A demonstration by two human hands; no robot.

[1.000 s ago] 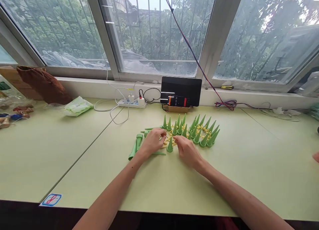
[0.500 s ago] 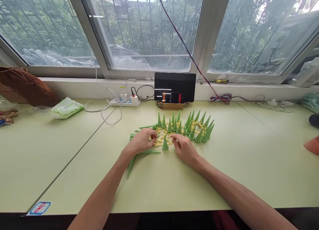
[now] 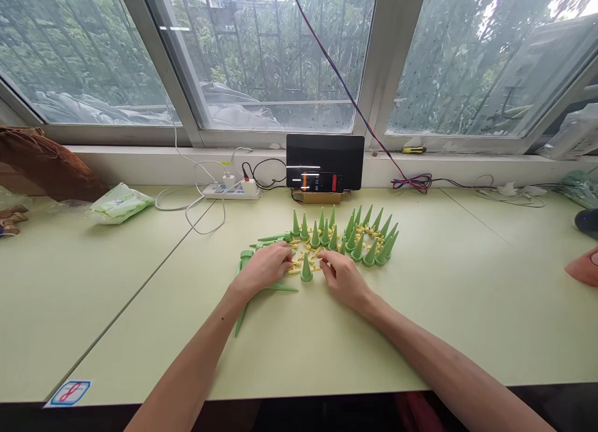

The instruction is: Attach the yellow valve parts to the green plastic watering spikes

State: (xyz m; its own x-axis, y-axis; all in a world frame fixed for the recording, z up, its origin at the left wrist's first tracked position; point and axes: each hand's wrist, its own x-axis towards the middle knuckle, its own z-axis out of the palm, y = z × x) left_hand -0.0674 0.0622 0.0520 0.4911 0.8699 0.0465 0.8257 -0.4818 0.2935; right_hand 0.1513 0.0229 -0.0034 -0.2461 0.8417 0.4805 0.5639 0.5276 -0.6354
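Fingers curled and pressed together, my left hand [image 3: 268, 265] is at the left side of the scattered small yellow pieces [image 3: 303, 246]. What it holds, if anything, is hidden. My right hand [image 3: 344, 276] is pinched at the right side of these pieces, and I cannot make out what is between its fingertips. Between my hands a green cone-shaped spike [image 3: 306, 270] stands upright on its round base. More upright green spikes [image 3: 357, 250] stand in rows and a ring behind and to the right. Several long green spikes [image 3: 284, 288] lie flat around my left hand.
At the back a phone with a timer [image 3: 322, 182] leans on a dark tablet [image 3: 327, 151]. A power strip [image 3: 232, 190] with cables is left of it. A green-white packet [image 3: 121, 203] lies at left, a cable bundle [image 3: 413, 182] at right. A numbered label [image 3: 71, 393] marks the front edge.
The whole view has shifted slightly. My left fingers have closed in a little and turned down by the yellow pieces; my right hand stays almost in place.
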